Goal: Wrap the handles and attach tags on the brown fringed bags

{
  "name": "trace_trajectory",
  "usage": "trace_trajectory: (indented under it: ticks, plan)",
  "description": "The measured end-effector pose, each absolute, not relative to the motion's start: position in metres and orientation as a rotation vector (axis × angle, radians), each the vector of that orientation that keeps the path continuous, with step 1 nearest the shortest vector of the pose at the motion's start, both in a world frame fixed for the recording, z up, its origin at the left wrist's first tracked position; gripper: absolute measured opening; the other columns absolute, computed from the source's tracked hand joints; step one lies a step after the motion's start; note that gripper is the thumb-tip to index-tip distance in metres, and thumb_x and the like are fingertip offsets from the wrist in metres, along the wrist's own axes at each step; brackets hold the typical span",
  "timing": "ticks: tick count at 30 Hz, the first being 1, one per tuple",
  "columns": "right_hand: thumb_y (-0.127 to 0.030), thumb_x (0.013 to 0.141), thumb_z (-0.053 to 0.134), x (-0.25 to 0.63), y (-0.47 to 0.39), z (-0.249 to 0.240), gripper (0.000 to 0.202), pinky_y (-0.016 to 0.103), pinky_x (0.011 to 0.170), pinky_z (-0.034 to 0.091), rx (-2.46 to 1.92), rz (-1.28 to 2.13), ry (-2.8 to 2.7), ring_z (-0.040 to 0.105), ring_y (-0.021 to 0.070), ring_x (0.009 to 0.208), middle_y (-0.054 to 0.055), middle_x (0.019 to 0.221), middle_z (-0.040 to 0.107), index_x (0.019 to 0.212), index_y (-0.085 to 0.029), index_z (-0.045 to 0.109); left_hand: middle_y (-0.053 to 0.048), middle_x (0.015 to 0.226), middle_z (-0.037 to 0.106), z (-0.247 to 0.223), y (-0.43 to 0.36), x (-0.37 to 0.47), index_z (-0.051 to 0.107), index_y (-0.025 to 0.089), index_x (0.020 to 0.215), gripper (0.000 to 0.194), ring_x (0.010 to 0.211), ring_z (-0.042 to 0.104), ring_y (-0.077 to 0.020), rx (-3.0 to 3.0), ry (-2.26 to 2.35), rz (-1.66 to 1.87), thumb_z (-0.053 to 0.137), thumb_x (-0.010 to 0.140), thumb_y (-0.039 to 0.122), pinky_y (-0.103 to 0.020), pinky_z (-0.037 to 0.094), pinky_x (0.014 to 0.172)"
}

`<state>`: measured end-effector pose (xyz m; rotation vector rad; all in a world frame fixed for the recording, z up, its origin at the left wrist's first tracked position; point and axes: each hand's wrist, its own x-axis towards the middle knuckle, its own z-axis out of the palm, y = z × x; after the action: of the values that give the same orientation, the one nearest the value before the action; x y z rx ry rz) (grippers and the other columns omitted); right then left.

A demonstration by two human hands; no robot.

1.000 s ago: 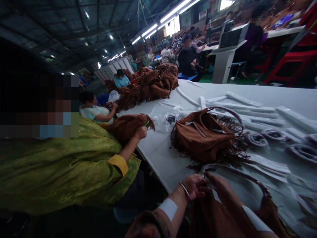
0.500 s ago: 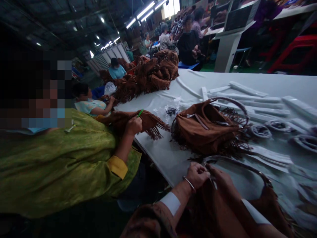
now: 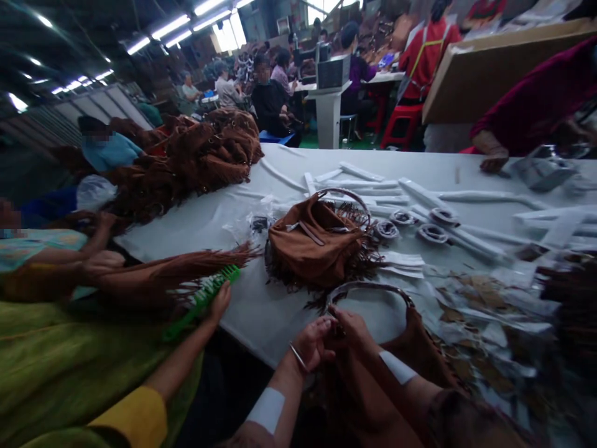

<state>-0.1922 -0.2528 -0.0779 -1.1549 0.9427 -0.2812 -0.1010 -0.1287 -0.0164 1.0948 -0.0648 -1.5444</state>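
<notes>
A brown fringed handbag (image 3: pixel 413 339) lies at the table's near edge, its wrapped handle (image 3: pixel 373 286) arching up beyond my hands. My right hand (image 3: pixel 352 328) is closed around the handle's left end, where it joins the bag. Right beside it, my left hand (image 3: pixel 317 343) has its fingers curled in against that same joint, thumb a little apart; what lies between its fingertips is hidden. A bracelet (image 3: pixel 298 356) circles my left wrist, and each forearm carries a white patch. Just beyond stands a second brown handbag (image 3: pixel 314 246) with fringe and an upright handle.
At left, a co-worker in green draws a green comb (image 3: pixel 205 298) through brown fringe (image 3: pixel 186 267). A heap of brown bags (image 3: pixel 209 146) covers the far left. White strips (image 3: pixel 373 184), wrapped rolls (image 3: pixel 431 233) and plastic scraps (image 3: pixel 494 330) spread over the white table (image 3: pixel 289 171). A purple sleeve (image 3: pixel 527 106) reaches in.
The view has swung right. The white strip at my fingers no longer shows, and my left hand has turned, showing more palm. The co-worker's comb has come down beside the fringe.
</notes>
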Motion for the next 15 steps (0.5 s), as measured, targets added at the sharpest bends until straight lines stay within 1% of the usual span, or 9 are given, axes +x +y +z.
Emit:
trace_trajectory:
  ticks: [2,4,5,7,9,10,12,14,15]
  plan:
    - [-0.07,0.073,0.061,-0.195,-0.25,-0.078,0.064,0.036,0.083,0.054,-1.134,-0.252,0.899,0.067,0.0286,0.098,0.012,0.102,0.074,0.104,-0.016,0.075,-0.008,0.108,0.071,-0.016,-0.134,-0.103,0.064,0.021,0.115,0.041,0.088,0.072,-0.023,1.174,-0.133,-1.532,0.067,0.083,0.046,-0.022,0.044,0.057]
    - [-0.073,0.078,0.054,-0.199,-0.247,-0.079,0.075,0.036,0.078,0.055,-1.095,-0.217,0.832,0.068,0.0253,0.094,0.011,0.106,0.072,0.127,-0.018,0.064,-0.011,0.106,0.072,-0.02,-0.14,-0.103,0.066,0.018,0.118,0.049,0.086,0.071,-0.0219,1.323,-0.18,-1.452,0.068,0.08,0.048,-0.023,0.044,0.058]
    - [-0.073,0.079,0.053,-0.201,-0.246,-0.079,0.079,0.035,0.073,0.055,-1.078,-0.184,0.791,0.068,0.0232,0.087,0.009,0.103,0.072,0.136,-0.018,0.056,-0.011,0.102,0.073,-0.024,-0.143,-0.101,0.067,0.017,0.117,0.053,0.082,0.07,-0.0207,1.4,-0.189,-1.401,0.069,0.077,0.051,-0.023,0.044,0.058]
    - [-0.07,0.079,0.058,-0.206,-0.246,-0.083,0.087,0.031,0.062,0.052,-1.058,-0.129,0.72,0.065,0.0189,0.069,0.005,0.086,0.072,0.147,-0.018,0.041,-0.01,0.09,0.073,-0.032,-0.148,-0.095,0.069,0.013,0.112,0.057,0.072,0.067,-0.0173,1.527,-0.2,-1.309,0.07,0.073,0.055,-0.022,0.041,0.056]
    - [-0.066,0.078,0.062,-0.209,-0.251,-0.087,0.093,0.028,0.055,0.047,-1.025,-0.146,0.689,0.059,0.0162,0.056,0.0,0.069,0.067,0.15,-0.015,0.034,-0.006,0.07,0.07,-0.04,-0.15,-0.085,0.073,0.011,0.097,0.053,0.06,0.06,-0.0137,1.647,-0.223,-1.231,0.071,0.07,0.057,-0.022,0.037,0.053]
    - [-0.066,0.079,0.059,-0.21,-0.257,-0.089,0.092,0.028,0.054,0.046,-1.012,-0.194,0.71,0.058,0.0161,0.054,0.0,0.066,0.065,0.15,-0.014,0.033,-0.003,0.06,0.065,-0.043,-0.15,-0.08,0.074,0.01,0.087,0.05,0.055,0.055,-0.0124,1.71,-0.24,-1.197,0.072,0.069,0.057,-0.022,0.035,0.052]
    - [-0.061,0.086,0.049,-0.213,-0.275,-0.092,0.081,0.03,0.056,0.048,-1.095,-0.298,0.82,0.063,0.0188,0.06,0.005,0.076,0.07,0.149,-0.012,0.035,0.0,0.048,0.057,-0.046,-0.144,-0.07,0.073,0.011,0.069,0.047,0.049,0.047,-0.011,1.807,-0.284,-1.17,0.073,0.066,0.058,-0.023,0.031,0.05]
    - [-0.048,0.09,0.043,-0.216,-0.301,-0.093,0.067,0.034,0.069,0.053,-1.493,-0.293,0.978,0.069,0.0228,0.083,0.013,0.102,0.072,0.148,-0.013,0.037,0.0,0.044,0.055,-0.044,-0.133,-0.064,0.071,0.011,0.058,0.05,0.045,0.043,-0.0105,1.853,-0.343,-1.216,0.074,0.063,0.06,-0.025,0.028,0.048]
    - [-0.039,0.089,0.044,-0.218,-0.316,-0.093,0.064,0.037,0.081,0.053,-1.755,-0.254,1.048,0.067,0.0251,0.1,0.016,0.118,0.068,0.148,-0.015,0.038,-0.002,0.044,0.056,-0.041,-0.126,-0.063,0.071,0.011,0.056,0.053,0.043,0.042,-0.0104,1.862,-0.374,-1.26,0.073,0.062,0.063,-0.025,0.027,0.047]
